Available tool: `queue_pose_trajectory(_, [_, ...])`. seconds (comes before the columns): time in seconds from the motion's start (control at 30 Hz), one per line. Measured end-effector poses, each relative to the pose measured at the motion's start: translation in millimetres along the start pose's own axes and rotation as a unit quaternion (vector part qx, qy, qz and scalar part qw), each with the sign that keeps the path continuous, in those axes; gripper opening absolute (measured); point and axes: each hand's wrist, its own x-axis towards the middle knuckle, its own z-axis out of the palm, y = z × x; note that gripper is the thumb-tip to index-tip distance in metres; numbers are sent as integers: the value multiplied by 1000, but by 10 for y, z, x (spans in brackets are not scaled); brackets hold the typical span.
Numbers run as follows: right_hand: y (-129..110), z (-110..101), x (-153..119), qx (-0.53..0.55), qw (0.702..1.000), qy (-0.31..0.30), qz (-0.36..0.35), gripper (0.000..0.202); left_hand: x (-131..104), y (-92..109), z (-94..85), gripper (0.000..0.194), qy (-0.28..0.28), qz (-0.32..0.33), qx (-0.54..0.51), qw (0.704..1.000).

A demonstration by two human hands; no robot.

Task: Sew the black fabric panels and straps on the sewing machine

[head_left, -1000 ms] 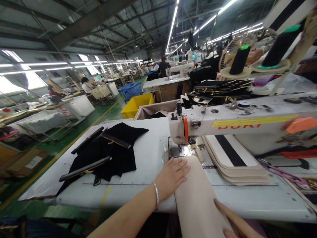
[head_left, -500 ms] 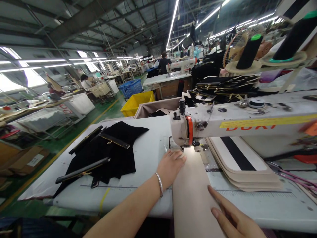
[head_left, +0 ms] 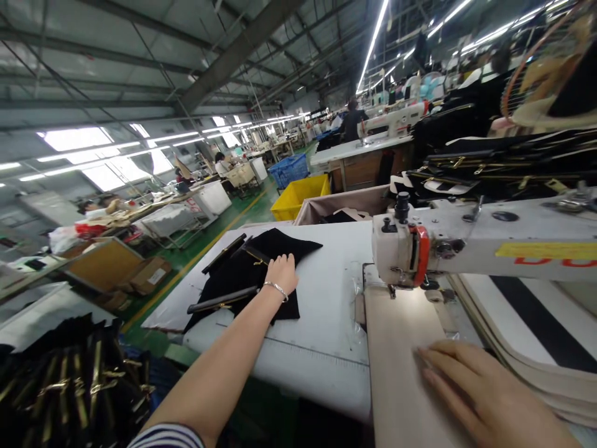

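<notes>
My left hand [head_left: 282, 275] reaches out over the black fabric pieces [head_left: 308, 244] on the left of the sewing table. Its fingers are bent down and closed over the right end of a black zippered piece [head_left: 252, 254]; the fingertips are partly hidden. A long beige panel [head_left: 389, 348] lies under the head of the sewing machine [head_left: 396, 249], in the light of its lamp. On the panel's right side rests my right hand [head_left: 480, 386], slightly blurred, with fingers stretched out and not wrapped around anything.
Rounded beige and white panels with a black stripe [head_left: 541, 317] are stacked right of the needle. Black pieces with gold zippers [head_left: 79, 386] lie at lower left. Behind the table stand a pink-beige bin [head_left: 345, 202], a yellow crate [head_left: 301, 196] and a blue crate [head_left: 289, 171].
My left hand has left the beige panel by the needle and moved left onto the black pieces. My right hand has moved farther onto the panel. The view has turned left.
</notes>
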Motion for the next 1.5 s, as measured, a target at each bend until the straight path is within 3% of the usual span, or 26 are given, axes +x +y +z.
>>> queue_pose_trajectory(0.17, [-17,125,419,-47,997,-67,-14,40,224,-156,26,18,-20,-31,10,999])
queue_pose_trajectory(0.3, [15,154,413,-48,995,-87,-10,44,340,-197,-93,17,-26,-43,-1,999])
queue_pose_trajectory(0.4, [-2,120,395,-42,995,-90,-7,45,302,-181,-299,18,-3,-42,2,999])
queue_pose_trajectory(0.5, [-24,91,412,-40,995,-88,-6,45,-5,-64,-589,19,79,-15,17,997])
queue_pose_trajectory(0.57, [-32,88,433,-43,995,-85,-6,45,-375,62,-761,13,123,71,6,990])
queue_pose_trajectory(0.6, [-36,91,444,-45,995,-85,-5,46,-584,132,-820,9,87,141,-19,986])
queue_pose_trajectory(0.67, [-43,105,461,-51,995,-84,-3,47,-964,275,-869,8,-70,276,-106,953])
queue_pose_trajectory(0.73, [-52,122,468,-60,995,-77,-2,47,-1179,412,-823,11,-208,343,-193,895])
queue_pose_trajectory(0.77, [-56,129,468,-64,995,-71,-2,46,-1196,481,-769,14,-237,351,-228,877])
queue_pose_trajectory(0.83, [-62,136,464,-68,996,-64,-4,46,-1049,626,-608,21,-198,333,-273,881])
queue_pose_trajectory(0.93, [-69,122,460,-67,996,-65,-6,44,-573,876,-285,27,-44,254,-269,928])
queue_pose_trajectory(1.0, [-74,100,462,-69,995,-68,-5,43,-296,1036,-86,24,-24,218,-247,944])
queue_pose_trajectory(1.07, [-80,78,467,-71,995,-70,-4,42,-176,1145,43,17,-34,206,-244,947])
queue_pose_trajectory(1.13, [-85,65,472,-71,995,-73,-1,42,-221,1184,86,12,-43,206,-252,945])
queue_pose_trajectory(1.3, [-87,72,473,-64,995,-82,5,49,-526,1190,-16,33,-77,256,-329,906])
queue_pose_trajectory(1.37, [-85,83,469,-67,994,-83,3,51,-538,1256,-29,29,-78,267,-353,893])
queue_pose_trajectory(1.5, [-85,90,463,-74,994,-81,-2,51,-398,1430,24,14,-72,262,-344,899])
